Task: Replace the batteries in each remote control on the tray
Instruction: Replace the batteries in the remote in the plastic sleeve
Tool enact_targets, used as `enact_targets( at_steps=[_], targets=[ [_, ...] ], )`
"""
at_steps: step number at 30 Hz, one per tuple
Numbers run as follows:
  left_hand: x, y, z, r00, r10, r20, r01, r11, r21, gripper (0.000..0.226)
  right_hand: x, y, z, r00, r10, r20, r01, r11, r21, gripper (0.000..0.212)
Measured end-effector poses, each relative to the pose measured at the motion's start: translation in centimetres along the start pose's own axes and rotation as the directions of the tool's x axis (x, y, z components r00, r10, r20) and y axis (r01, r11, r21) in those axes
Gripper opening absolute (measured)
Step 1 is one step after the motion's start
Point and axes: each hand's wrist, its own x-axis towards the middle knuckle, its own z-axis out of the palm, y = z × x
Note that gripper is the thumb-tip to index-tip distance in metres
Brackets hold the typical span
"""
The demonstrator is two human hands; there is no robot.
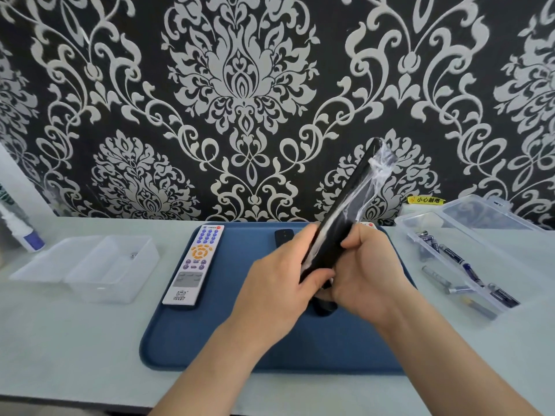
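Both hands hold a black remote [345,211] wrapped in clear plastic film, tilted up over the blue tray [228,343], its top end pointing up and to the right. My left hand [279,283] grips its lower end from the left. My right hand [369,271] grips the same end from the right, thumb on its back. A white remote [195,265] with coloured buttons lies face up on the tray's left side. A second black remote [283,237] lies at the tray's back, mostly hidden by my hands. Another dark piece [324,309] shows under my right hand.
An open clear box [450,250] with several batteries stands right of the tray. An empty clear two-compartment container [87,265] sits left of it. A white tube [21,229] lies at the far left. A patterned wall closes the back of the table.
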Motion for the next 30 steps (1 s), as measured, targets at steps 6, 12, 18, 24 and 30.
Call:
enact_targets(
  at_steps=[6, 12, 18, 24, 30],
  targets=[
    [-0.1, -0.3, 0.2, 0.995, 0.088, 0.037, -0.091, 0.994, 0.060, 0.056, -0.2, -0.2, 0.1, 0.999, -0.018, 0.029, 0.017, 0.999, 0.050, 0.029],
    [0.7, -0.6, 1.2, 0.992, -0.062, -0.113, 0.056, 0.997, -0.050, 0.008, 0.1, -0.3, -0.3, 0.999, -0.028, 0.040, 0.030, 0.999, -0.044, 0.029],
    [1.5, -0.3, -1.3, 0.929, -0.369, 0.014, 0.258, 0.622, -0.740, 0.013, 0.7, 0.3, 0.0, 0.984, -0.139, -0.113, 0.129, 0.988, -0.087, 0.033],
    [0.9, -2.3, -4.4, 0.889, -0.193, 0.414, 0.333, 0.894, -0.299, 0.026, 0.8, -0.4, -0.1, 0.964, -0.114, -0.239, 0.110, 0.993, -0.031, 0.037],
    [0.1, -2.5, -3.9, 0.740, -0.234, 0.630, 0.178, 0.972, 0.151, 0.023, 0.7, 0.0, 0.2, 0.963, -0.082, -0.256, 0.074, 0.996, -0.039, 0.047]
  ],
)
